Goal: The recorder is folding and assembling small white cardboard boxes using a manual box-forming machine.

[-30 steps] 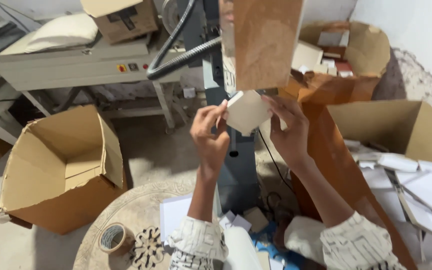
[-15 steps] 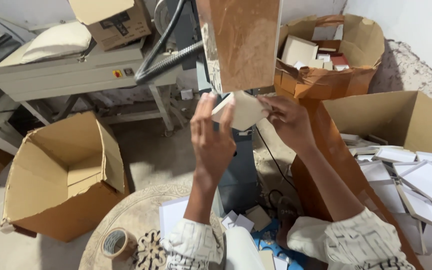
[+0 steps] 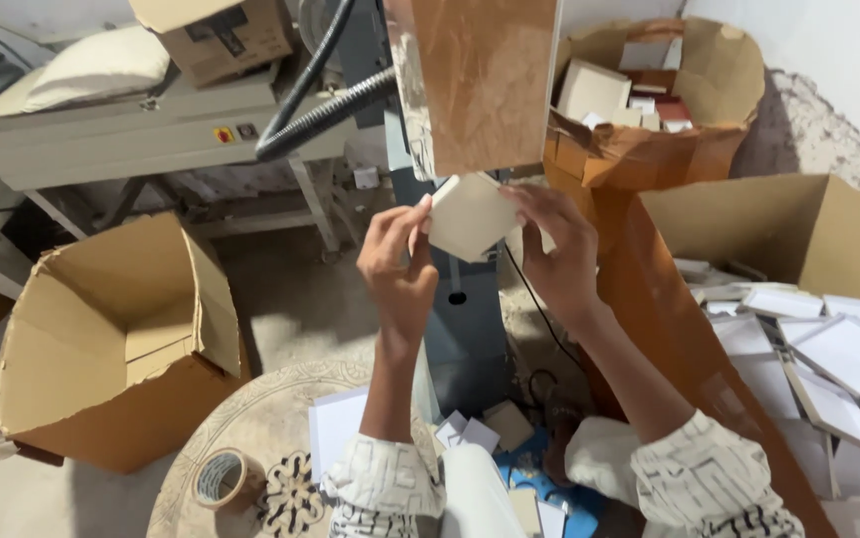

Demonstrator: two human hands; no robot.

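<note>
A small white cardboard box point(image 3: 470, 214) is held up in front of me, just under a brown chute-like panel point(image 3: 485, 85) of a machine. My left hand point(image 3: 395, 264) grips the box's left edge with thumb and fingers. My right hand point(image 3: 554, 249) holds its right side, fingers curled over the top corner. Both arms wear patterned white sleeves.
An open brown carton point(image 3: 101, 349) stands at the left on the floor. A roll of tape point(image 3: 219, 478) lies on a round patterned table point(image 3: 250, 438). A carton point(image 3: 828, 329) at the right holds several flat white boxes. Another carton point(image 3: 649, 90) sits behind, with a grey machine point(image 3: 131, 130) and black hose point(image 3: 315, 100).
Both hands with the white box have shifted slightly left and down in the view, staying under the brown panel. The box has turned a little between my fingers.
</note>
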